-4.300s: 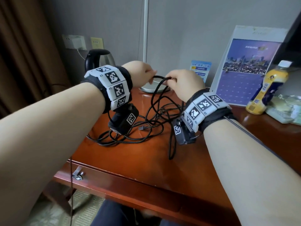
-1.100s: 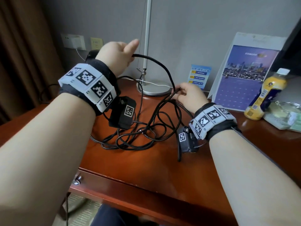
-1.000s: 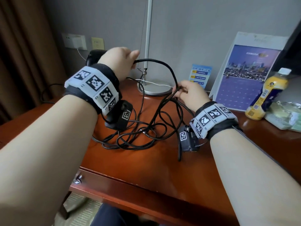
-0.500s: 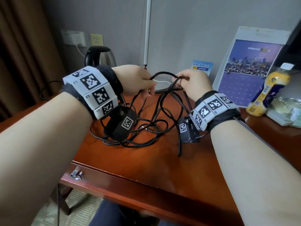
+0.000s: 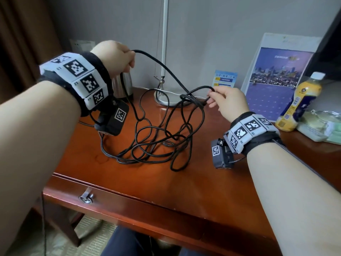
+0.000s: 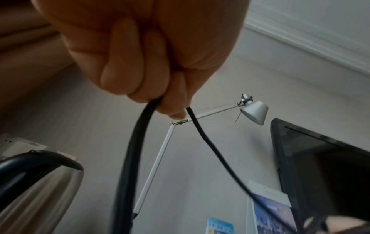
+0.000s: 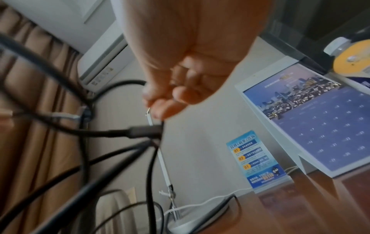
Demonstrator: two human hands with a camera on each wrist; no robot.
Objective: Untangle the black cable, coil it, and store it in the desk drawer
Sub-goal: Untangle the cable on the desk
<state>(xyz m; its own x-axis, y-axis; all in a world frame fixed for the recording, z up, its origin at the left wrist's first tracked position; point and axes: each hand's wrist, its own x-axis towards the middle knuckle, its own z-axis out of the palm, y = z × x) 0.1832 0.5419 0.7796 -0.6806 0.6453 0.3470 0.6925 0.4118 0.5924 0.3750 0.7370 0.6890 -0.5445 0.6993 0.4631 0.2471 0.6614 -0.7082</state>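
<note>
Step in hand: untangling. The black cable lies in a loose snarl on the surface, in front of the lamp base. The left hand is raised left of the lamp base, its grip curled round one strand. The right hand, right of the lamp base, pinches a loop between thumb and fingertips; a knot sits just beside it. The drawer below the surface edge is closed. Judgement: coiling not begun. The next move calls for drawing strands apart through that knot without tightening it.
</note>
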